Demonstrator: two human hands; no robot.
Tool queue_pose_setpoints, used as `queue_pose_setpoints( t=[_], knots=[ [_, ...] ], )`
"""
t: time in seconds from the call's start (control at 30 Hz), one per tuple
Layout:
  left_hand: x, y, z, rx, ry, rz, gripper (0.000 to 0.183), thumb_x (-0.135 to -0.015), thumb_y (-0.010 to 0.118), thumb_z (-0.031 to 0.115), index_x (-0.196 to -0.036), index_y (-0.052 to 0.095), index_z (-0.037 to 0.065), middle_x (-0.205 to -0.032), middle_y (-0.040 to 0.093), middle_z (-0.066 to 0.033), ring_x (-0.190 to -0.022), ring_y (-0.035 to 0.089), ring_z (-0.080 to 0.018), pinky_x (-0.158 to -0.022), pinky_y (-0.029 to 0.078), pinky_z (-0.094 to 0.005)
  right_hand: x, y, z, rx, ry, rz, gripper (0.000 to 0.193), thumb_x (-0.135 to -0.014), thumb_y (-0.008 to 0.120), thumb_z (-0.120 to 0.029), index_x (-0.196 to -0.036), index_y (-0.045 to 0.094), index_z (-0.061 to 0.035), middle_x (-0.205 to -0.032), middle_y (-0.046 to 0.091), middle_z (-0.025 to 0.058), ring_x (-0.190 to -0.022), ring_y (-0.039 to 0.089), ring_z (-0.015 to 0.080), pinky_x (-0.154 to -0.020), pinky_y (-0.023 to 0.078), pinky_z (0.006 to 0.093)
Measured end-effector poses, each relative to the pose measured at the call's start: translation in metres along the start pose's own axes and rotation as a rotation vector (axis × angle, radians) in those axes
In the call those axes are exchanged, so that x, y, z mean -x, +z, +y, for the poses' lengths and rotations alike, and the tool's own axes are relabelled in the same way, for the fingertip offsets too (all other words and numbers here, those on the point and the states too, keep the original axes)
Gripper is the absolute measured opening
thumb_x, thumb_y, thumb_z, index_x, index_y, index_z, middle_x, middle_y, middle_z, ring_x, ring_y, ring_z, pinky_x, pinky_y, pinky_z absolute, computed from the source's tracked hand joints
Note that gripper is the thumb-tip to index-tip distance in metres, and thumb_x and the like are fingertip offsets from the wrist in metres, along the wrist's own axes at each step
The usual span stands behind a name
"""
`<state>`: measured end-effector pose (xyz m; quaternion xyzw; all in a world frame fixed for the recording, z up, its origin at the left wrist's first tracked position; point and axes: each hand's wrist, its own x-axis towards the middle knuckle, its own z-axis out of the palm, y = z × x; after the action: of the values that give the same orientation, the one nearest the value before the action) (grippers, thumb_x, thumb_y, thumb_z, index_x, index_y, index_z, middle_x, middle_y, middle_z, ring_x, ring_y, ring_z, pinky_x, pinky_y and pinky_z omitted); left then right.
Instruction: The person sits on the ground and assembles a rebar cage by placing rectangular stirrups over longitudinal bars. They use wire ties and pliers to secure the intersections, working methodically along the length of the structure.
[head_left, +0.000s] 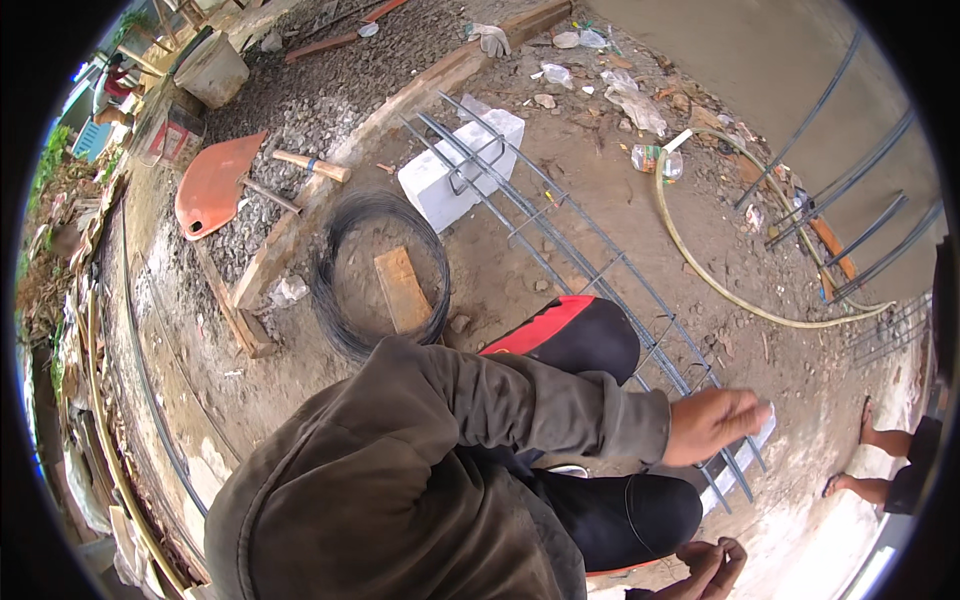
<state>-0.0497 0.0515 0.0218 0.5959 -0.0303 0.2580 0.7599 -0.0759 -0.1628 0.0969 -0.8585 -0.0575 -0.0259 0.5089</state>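
A long rebar cage (595, 260) of steel bars and square wire stirrups runs from the upper middle down to my hands. Its far end rests on a white block (465, 170); a second pale block (765, 432) shows under the near end. My left hand (715, 425) is over the cage's near end, fingers curled together; whatever lies in them is hidden. Lower down, beside my knee, my right hand (712, 568) has its thumb and fingers pinched; I cannot make out anything between them. Left of the cage lies a coil of dark tie wire (325, 285) around a wooden board (403, 290).
An orange shovel blade (222, 185) and a wooden handle (312, 165) lie by the gravel (320, 100). A hose (690, 250) curves on the right, near upright rebar (850, 185). Another person's bare feet (880, 440) stand at right. Buckets (212, 70) stand upper left.
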Motion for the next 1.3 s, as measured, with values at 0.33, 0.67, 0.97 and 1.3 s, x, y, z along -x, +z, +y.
queue_pose_setpoints(
  t=[0.33, 0.67, 0.97, 1.3],
  knots=[
    [0.02, -0.017, 0.008, 0.019, -0.12, 0.275, 0.052, -0.113, 0.033, 0.046, -0.093, 0.057, 0.005, -0.071, 0.049, -0.0009, -0.07, 0.051, -0.0088, -0.065, 0.044, -0.0298, 0.021, 0.1, 0.014, -0.121, -0.191, -0.284, 0.027, -0.108, 0.05, -0.021, -0.117, 0.055, 0.0037, -0.081, 0.063, 0.0098, -0.052, 0.054, 0.0095, -0.048, 0.037, 0.0211],
    [0.024, -0.014, 0.004, 0.062, -0.103, 0.08, 0.055, -0.114, 0.034, 0.043, -0.082, 0.056, 0.004, -0.066, 0.048, -0.0034, -0.063, 0.046, -0.0145, -0.06, 0.042, -0.0329, 0.019, 0.093, 0.008, 0.005, -0.125, -0.605, 0.019, -0.104, 0.05, -0.001, -0.118, 0.061, 0.0047, -0.079, 0.065, 0.0043, -0.054, 0.05, 0.0053, -0.05, 0.038, 0.0212],
    [0.034, -0.007, -0.002, 0.029, -0.274, -0.135, 0.052, -0.113, 0.041, 0.039, -0.086, 0.058, -0.002, -0.065, 0.049, -0.0056, -0.06, 0.045, -0.0162, -0.059, 0.042, -0.034, 0.0, 0.08, 0.003, -0.214, -0.085, -0.29, 0.03, -0.104, 0.058, -0.014, -0.123, 0.063, 0.0091, -0.109, 0.067, 0.0117, -0.105, 0.062, 0.0205, -0.096, 0.048, 0.0334],
    [0.025, -0.021, 0.011, 0.11, -0.589, -0.966, 0.064, -0.109, 0.039, 0.057, -0.081, 0.063, 0.004, -0.064, 0.051, -0.002, -0.06, 0.048, -0.0149, -0.058, 0.04, -0.0321, -0.033, 0.049, -0.001, -0.354, -0.085, -0.499, 0.034, -0.094, 0.07, -0.013, -0.124, 0.07, 0.0053, -0.11, 0.068, 0.0142, -0.1, 0.063, 0.0203, -0.09, 0.05, 0.0337]
  ],
)
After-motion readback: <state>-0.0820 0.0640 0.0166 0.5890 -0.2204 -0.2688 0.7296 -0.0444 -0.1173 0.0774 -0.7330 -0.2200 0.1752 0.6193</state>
